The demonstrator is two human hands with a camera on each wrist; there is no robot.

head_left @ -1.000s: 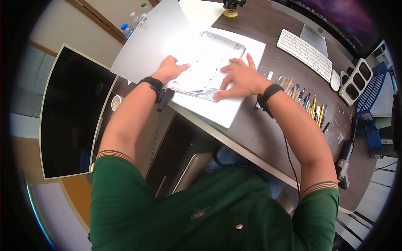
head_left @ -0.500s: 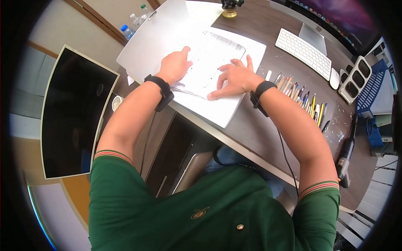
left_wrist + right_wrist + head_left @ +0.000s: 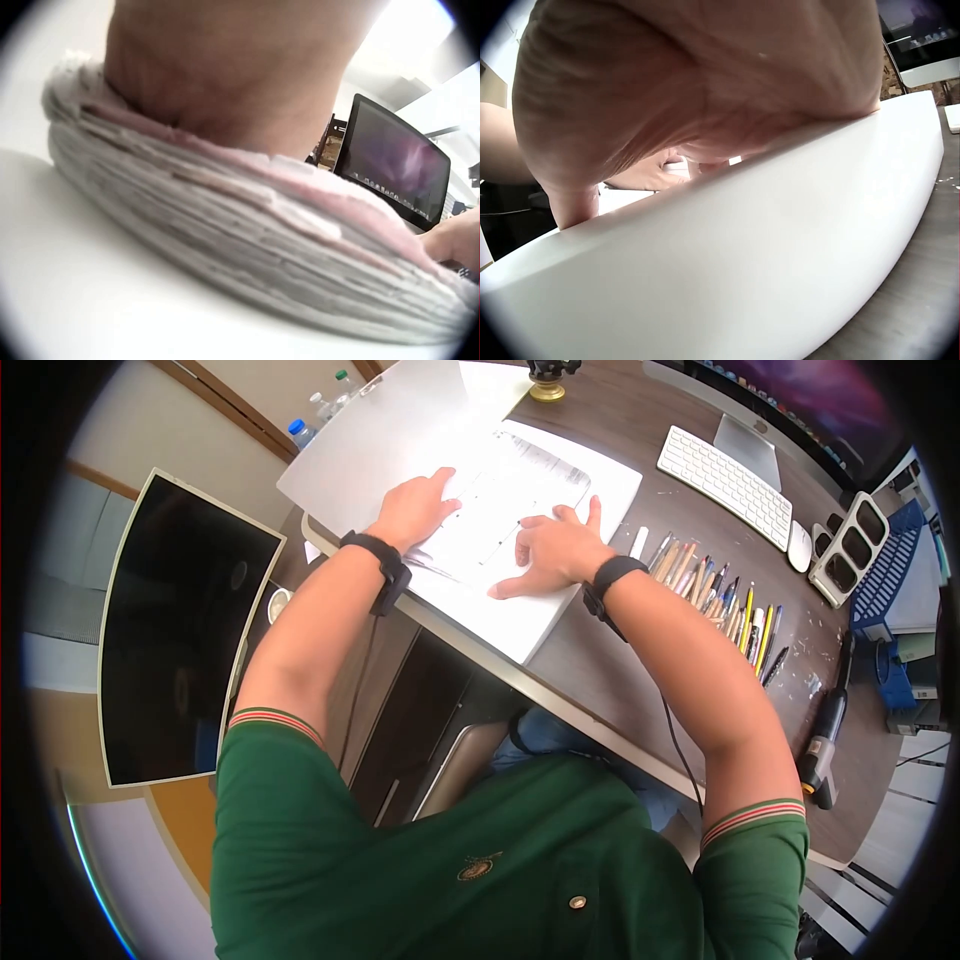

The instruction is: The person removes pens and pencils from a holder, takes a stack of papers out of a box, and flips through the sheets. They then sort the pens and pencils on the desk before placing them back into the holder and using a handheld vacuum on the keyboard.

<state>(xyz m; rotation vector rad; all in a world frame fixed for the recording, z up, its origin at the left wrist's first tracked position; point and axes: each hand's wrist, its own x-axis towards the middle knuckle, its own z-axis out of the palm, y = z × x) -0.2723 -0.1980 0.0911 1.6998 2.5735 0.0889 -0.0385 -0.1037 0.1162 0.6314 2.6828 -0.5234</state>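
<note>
A white folder lies opened on the desk, its raised cover leaning off to the left. Inside it sits a thick stack of paper, whose layered edges and pinkish upper sheet show in the left wrist view. My left hand rests on the left part of the printed top sheet, fingers pointing away from me. On the right side my right hand is spread, its thumb and fingertips touching the paper. In the right wrist view the palm arches over the white surface.
Many pens and pencils lie in a row right of the folder. Beyond them are a keyboard, a mouse and a monitor. Bottles stand behind the cover. A dark screen is at the left.
My left hand has slid a little farther forward over the stack. The right hand has shifted slightly left, its fingers drawn in somewhat. The raised cover has moved a little to the right.
</note>
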